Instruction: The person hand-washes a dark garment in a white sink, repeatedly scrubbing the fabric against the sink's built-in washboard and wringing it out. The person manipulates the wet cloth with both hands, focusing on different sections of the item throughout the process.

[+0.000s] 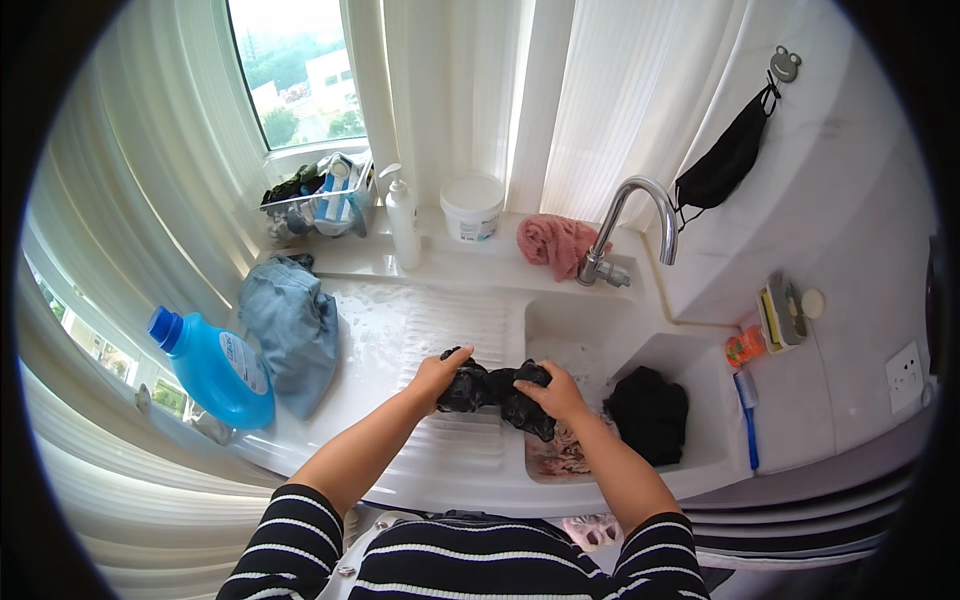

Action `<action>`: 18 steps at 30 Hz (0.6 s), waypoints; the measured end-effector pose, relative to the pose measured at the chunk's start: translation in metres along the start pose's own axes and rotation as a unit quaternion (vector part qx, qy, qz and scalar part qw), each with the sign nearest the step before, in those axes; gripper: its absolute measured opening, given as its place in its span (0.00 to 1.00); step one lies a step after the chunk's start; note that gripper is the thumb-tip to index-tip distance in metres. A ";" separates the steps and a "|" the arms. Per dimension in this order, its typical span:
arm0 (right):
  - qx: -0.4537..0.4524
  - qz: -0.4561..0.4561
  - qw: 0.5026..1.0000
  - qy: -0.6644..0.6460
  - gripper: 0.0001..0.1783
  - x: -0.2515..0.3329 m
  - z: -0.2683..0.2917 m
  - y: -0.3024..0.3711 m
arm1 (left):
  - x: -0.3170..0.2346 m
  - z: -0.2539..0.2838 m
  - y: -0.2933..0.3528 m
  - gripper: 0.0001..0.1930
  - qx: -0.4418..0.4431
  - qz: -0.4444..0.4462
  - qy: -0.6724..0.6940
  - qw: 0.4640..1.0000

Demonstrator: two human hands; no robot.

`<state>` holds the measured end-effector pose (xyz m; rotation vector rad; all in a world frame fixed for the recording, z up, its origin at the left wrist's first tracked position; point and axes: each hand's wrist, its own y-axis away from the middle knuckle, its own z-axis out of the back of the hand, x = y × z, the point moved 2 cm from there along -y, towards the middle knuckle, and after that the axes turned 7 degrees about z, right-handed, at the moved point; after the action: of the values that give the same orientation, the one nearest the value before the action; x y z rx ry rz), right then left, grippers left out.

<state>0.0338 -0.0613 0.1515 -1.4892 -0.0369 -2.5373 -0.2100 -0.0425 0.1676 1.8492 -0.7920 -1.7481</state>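
My left hand (436, 380) and right hand (556, 392) are closed around opposite ends of a bunched black cloth (494, 388). I have it over the border between the ridged washboard (455, 442) and the sink basin (562, 322), where a black garment (648, 415) lies beside a pinkish patterned cloth (566, 455).

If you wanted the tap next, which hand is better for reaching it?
Probably the right hand: it's closer to the tap than the left hand. Both are holding black cloth, though.
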 end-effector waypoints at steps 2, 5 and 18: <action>-0.027 -0.061 0.994 -0.081 0.25 -0.032 0.020 0.008 | 0.003 -0.009 -0.013 0.26 0.067 0.070 0.161 0.982; -0.132 -0.197 0.931 -0.279 0.20 -0.049 0.040 0.018 | -0.004 -0.028 -0.025 0.21 0.099 0.098 0.281 0.950; 0.062 -0.168 0.933 0.311 0.42 -0.125 0.045 -0.005 | 0.006 -0.100 -0.046 0.23 -0.064 -0.418 -0.564 0.709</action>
<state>0.1311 -0.0314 0.0654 -0.6184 -0.3774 -3.0902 -0.1065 -0.0183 0.1392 0.8247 -0.0561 -3.4867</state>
